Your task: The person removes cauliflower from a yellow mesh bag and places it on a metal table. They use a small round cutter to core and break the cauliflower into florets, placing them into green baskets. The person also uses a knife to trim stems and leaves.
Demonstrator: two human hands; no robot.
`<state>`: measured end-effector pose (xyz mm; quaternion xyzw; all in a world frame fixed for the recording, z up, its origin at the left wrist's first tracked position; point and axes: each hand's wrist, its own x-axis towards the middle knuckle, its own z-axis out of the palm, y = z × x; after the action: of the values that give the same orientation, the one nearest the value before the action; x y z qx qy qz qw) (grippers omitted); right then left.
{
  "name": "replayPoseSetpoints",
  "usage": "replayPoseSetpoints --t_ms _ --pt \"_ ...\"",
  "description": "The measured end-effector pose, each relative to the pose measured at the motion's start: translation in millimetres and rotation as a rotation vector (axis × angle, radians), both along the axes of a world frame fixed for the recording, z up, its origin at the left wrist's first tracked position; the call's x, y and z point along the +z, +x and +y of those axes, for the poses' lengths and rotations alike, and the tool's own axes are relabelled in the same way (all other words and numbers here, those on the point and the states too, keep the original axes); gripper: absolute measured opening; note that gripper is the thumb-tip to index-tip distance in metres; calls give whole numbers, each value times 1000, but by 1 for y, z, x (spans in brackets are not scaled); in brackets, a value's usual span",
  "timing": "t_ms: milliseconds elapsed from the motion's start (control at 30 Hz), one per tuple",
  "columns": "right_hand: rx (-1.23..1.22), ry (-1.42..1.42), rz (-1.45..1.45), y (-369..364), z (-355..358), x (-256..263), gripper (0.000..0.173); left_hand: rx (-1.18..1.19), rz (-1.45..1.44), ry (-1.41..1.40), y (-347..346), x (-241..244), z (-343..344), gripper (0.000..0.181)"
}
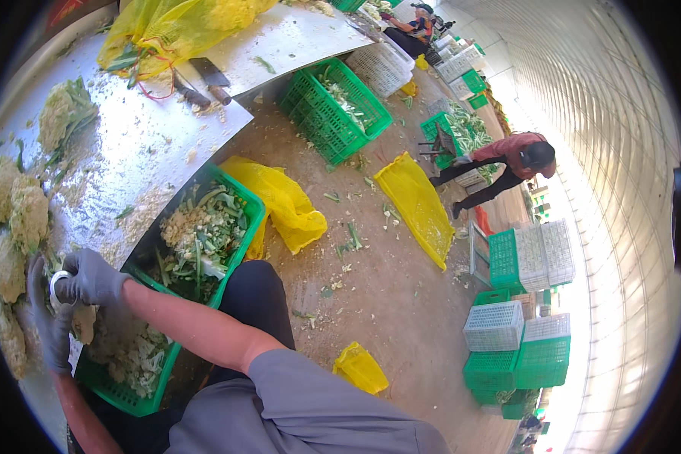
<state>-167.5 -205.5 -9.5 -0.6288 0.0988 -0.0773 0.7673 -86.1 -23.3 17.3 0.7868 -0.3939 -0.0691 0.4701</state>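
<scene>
My right hand (91, 281), in a grey glove, is closed on a white, curved object (58, 286) whose kind I cannot tell. Close beside it my left hand (52, 329), also gloved, rests against a cauliflower piece (84, 324); how firmly it holds this is unclear. Cauliflower heads (28, 213) lie along the left of the metal table (130, 142), and another leafy head (65, 116) lies farther up. Below the table edge, a green crate (255, 207) holds leaves and trimmings. A cleaver (211, 74) lies near a yellow mesh bag (181, 34).
Another green crate (340, 142) stands beyond the table corner. Yellow mesh bags (417, 210) and leaf scraps lie on the floor. A person (513, 159) bends near crates at the right; another person (417, 28) sits farther back. Stacked crates (494, 326) stand at lower right.
</scene>
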Motion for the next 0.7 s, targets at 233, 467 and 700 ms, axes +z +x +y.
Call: replayPoseSetpoints --t_ms 233,467,700 --pt "-11 150 124 -22 -29 6 50 61 68 8 38 -71 23 43" --pt "128 -98 32 8 -8 -10 45 194 514 -296 63 -73 42 24" --pt "26 1 215 -8 -35 0 54 325 455 -277 27 -25 25 21"
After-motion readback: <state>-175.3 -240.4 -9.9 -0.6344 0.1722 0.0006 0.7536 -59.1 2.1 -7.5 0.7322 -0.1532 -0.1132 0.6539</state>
